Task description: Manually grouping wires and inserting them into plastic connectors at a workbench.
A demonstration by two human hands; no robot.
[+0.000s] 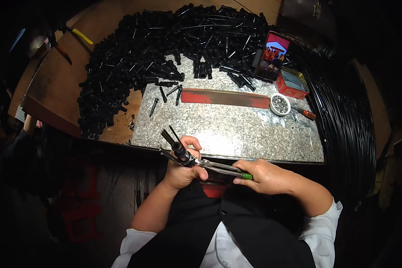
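Left hand (178, 173): while both forearms are angled inward, the black tubular part (180, 151) is clamped in curled fingers before the speckled slab (254, 129).
Right hand (264, 176): the pliers (221, 169) are gripped by green-ended handles, before the slab's near edge.
Slab: open room is left nearside of the red-and-black bar (228, 99).
Plier jaws: partly hidden; closure cannot be told.

Bright metal pliers (219, 169) with smooth, plastic-looking green grips (246, 176) shine at five o'clock. The speckled, stone-like slab (236, 129) gleams; glossy black plastic-looking parts (165, 44) crowd eleven o'clock.
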